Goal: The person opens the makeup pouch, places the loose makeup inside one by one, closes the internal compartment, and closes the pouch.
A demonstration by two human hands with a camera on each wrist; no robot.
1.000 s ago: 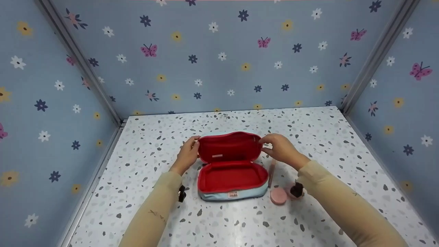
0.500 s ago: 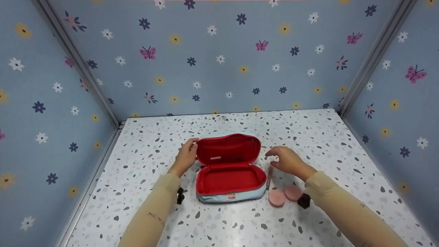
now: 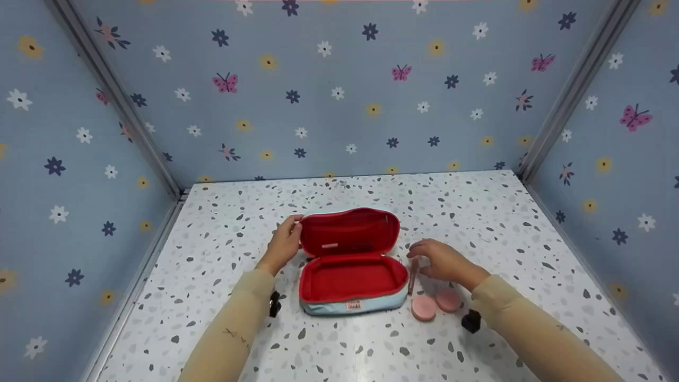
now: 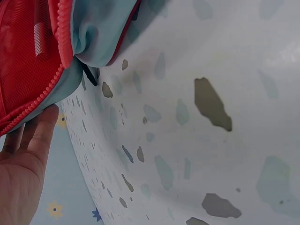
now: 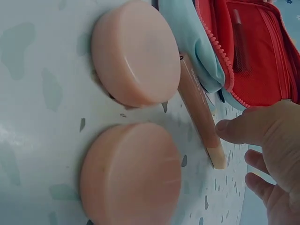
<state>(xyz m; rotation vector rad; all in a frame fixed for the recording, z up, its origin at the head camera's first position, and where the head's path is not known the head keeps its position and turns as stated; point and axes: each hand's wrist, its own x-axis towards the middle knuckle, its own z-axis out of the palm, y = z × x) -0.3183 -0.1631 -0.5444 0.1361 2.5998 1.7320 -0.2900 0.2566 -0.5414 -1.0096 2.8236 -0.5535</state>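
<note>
A light blue pouch with a red lining lies unzipped, its lid tilted up at the back. My left hand supports the lid's left edge; in the left wrist view the fingers of that hand lie straight behind the lid. Just right of the pouch is a slim pinkish tube. Over the tube's far end hovers my right hand, fingers relaxed and apart. In the right wrist view the thumb of the right hand is beside the tube; contact is unclear.
Two round pink cases stand in front of the right hand. Dark straps or devices show at both wrists. Patterned blue panels enclose the speckled table at the back and sides.
My right hand has let go of the lid's right edge and moved right and down to the tube. The left hand stays at the lid.
</note>
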